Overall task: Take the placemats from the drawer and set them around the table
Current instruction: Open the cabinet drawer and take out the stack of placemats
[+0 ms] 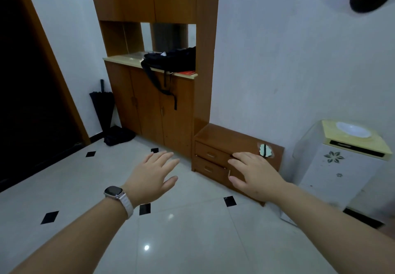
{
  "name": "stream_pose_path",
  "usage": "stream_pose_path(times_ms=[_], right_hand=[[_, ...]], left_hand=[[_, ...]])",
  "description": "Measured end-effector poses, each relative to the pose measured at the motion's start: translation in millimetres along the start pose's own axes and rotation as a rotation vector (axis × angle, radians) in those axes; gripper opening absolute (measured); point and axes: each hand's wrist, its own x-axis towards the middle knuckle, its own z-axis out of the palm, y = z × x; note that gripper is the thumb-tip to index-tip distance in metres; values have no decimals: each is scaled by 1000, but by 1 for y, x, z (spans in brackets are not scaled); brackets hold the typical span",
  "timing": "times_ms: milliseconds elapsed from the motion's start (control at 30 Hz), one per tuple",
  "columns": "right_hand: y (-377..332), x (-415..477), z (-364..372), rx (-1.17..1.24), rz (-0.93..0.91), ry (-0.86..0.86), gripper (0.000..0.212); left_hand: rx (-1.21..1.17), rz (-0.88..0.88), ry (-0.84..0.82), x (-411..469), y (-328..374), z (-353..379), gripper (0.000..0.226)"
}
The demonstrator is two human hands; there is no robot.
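The tiled floor point(192, 231) lies open between the person and the wall. The tall cabinet point(149, 107) stands against that wall, and the low chest point(226, 137) butts its right side, long axis along the wall. A white appliance point(333, 167) stands near the chest's far right end.

The placemats are not in view. Presumably they lie inside the chest, though which drawer cannot be told. The upper drawer point(205, 152) and lower drawer point(203, 168) both look closed, and their fronts face the bare floor, so there is room to pull them out.

The chest lies ahead and to the right of both hands. The right hand point(254, 175) is nearer and overlaps the chest's right half, but contact cannot be told. The left hand point(154, 175) hangs over floor, left of the chest. On both hands the fingers point(241, 156) are spread straight and hold nothing. The small handles point(211, 155) sit just left of the right fingertips.
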Motion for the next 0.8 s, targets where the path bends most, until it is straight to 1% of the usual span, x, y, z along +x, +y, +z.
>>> stream_pose_path(times_ms=[200,367,600,800], right_hand=[[55,77,58,38,5,-34,60],[113,161,99,93,5,-64,59],[189,266,121,118,-27,-70,62],[218,323,147,150,-18,-89,63]], left_hand=[[25,15,-38,82,-32,47,58],[9,-17,-88,171,-65,78,62],[8,-4,-69,282,-97,103,59],[2,21,-79,339,-125,129,54]])
